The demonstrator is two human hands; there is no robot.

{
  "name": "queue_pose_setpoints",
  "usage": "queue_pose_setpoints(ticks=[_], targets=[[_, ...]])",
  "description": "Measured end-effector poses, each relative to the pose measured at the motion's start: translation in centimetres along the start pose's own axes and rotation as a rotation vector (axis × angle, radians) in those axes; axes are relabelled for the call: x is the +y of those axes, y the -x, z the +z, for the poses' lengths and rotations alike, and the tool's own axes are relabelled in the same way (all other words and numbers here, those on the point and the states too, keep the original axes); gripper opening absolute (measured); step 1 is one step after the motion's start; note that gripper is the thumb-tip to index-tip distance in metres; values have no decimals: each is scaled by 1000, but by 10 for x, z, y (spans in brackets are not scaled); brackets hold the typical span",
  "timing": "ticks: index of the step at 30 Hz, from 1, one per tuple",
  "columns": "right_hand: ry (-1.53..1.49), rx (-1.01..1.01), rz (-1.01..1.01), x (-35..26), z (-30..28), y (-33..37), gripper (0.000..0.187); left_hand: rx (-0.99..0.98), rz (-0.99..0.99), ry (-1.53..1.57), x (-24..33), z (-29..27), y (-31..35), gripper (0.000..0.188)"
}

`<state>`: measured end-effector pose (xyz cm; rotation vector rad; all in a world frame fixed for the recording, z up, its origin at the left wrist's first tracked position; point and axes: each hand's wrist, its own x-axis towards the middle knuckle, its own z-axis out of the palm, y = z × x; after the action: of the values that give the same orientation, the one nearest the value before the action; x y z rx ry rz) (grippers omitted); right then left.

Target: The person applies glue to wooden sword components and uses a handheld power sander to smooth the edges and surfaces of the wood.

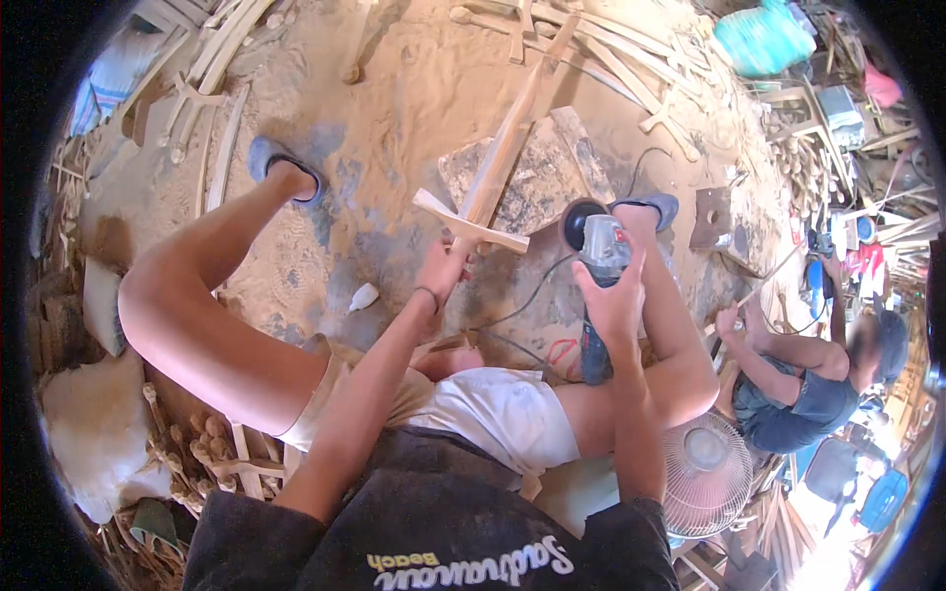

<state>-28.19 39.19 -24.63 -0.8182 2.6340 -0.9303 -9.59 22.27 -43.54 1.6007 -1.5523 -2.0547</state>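
Observation:
My left hand is closed round the grip of a wooden sword, just below its crossguard. The blade points away from me and slightly right, passing over a dusty board on the ground. In my right hand is an angle grinder, gripped near its head. Its dark round disc faces left, beside my right foot and apart from the sword. The grinder's body hangs down toward my right thigh, and a cord runs near it across the ground.
Several wooden swords lie on the sawdust-covered ground ahead. A small white bottle lies between my legs. By my right hip stands a fan. Another person sits at the right, holding a long thin piece. Sword hilts are stacked at my left.

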Motion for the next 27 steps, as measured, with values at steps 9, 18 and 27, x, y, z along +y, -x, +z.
queue_pose_setpoints(ticks=[9, 18, 27], targets=[[-68, 57, -159, -5, 5, -1, 84, 169, 267, -455, -14, -59, 38, 65], [121, -293, -120, -36, 63, 11, 88, 71, 341, -418, -51, -123, 50, 55], [367, -554, -255, -52, 92, 32, 88, -150, 127, -301, -35, -122, 73, 44]])
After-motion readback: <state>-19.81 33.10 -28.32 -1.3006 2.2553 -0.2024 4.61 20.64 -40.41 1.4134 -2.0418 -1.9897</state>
